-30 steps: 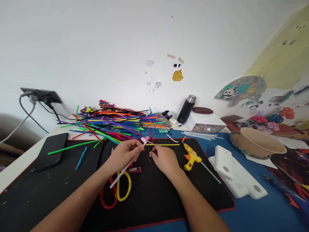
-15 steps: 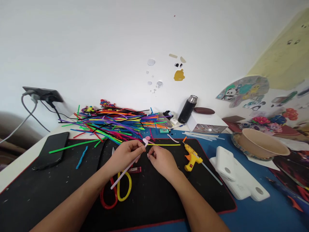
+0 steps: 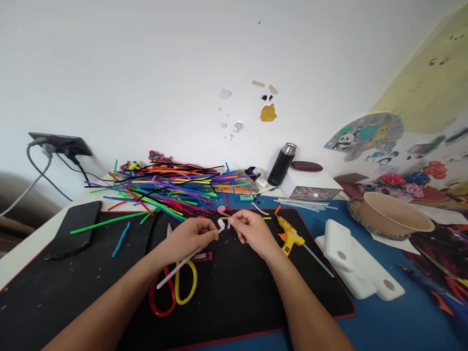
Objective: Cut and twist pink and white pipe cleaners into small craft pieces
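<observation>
The left hand had its fingers clamped on a pale pink pipe cleaner (tip curled); the right hand pinched that tip, over the scissors.

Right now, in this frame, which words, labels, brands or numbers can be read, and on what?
No text is legible in this frame.
Small teal box: a marking, too small to read.
Red strip by the scissors: any print is blurred.
Wall stickers: pictures only, no words legible.
Pale pipe cleaner held by the left hand, right hand pinched near its curled tip: no print.
</observation>
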`<control>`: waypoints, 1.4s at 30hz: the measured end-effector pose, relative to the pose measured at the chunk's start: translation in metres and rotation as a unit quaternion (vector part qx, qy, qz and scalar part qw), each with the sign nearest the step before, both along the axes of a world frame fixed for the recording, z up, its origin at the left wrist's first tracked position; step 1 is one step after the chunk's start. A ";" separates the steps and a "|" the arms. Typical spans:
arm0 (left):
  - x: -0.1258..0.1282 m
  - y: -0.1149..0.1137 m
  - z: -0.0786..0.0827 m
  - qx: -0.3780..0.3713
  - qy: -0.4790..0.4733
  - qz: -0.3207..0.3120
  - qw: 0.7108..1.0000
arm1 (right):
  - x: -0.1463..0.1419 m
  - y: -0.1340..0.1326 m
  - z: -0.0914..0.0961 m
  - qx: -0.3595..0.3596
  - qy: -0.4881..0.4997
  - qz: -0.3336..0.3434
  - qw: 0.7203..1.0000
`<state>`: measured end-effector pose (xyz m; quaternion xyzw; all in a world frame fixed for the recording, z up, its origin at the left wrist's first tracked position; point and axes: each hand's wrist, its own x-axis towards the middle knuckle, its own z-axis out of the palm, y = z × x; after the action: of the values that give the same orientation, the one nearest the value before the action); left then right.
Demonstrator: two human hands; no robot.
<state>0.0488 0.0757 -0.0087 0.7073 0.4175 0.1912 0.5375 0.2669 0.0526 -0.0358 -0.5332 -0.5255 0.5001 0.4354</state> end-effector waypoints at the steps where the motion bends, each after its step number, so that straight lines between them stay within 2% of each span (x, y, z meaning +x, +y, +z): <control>1: 0.000 0.000 0.000 0.008 0.008 -0.003 1.000 | 0.000 -0.001 0.001 0.001 0.003 0.005 1.000; 6: 0.000 0.001 0.000 0.036 0.040 -0.009 0.999 | -0.002 -0.004 0.005 0.001 -0.008 0.020 1.000; 19: -0.002 0.002 -0.010 0.018 0.048 -0.026 0.998 | -0.007 -0.006 0.010 0.002 0.004 0.022 1.000; 24: -0.001 0.001 -0.008 0.024 0.048 -0.021 0.998 | -0.007 -0.007 0.012 0.005 -0.012 0.025 1.000; 27: -0.002 0.003 -0.002 0.050 0.029 0.005 0.998 | -0.006 -0.007 0.012 -0.002 -0.035 0.026 0.999; 29: -0.004 0.005 0.004 0.075 -0.014 0.053 0.996 | -0.006 -0.007 0.011 0.004 -0.086 0.020 0.996; 31: -0.006 0.007 0.010 0.074 -0.051 0.110 0.990 | -0.007 -0.008 0.010 0.036 -0.184 0.010 0.982; 34: -0.010 0.011 0.014 0.059 -0.080 0.171 0.980 | -0.012 -0.012 0.007 0.079 -0.328 0.013 0.941; 38: -0.014 0.016 0.009 0.061 -0.096 0.190 0.975 | -0.020 -0.015 0.004 0.086 -0.408 0.050 0.908; 42: -0.017 0.019 0.002 0.056 -0.101 0.187 0.976 | -0.020 -0.014 0.002 0.085 -0.463 0.044 0.881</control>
<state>0.0321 0.0949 -0.0064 0.6230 0.4746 0.3812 0.4913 0.2470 0.0389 -0.0338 -0.6412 -0.7305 0.1684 0.1643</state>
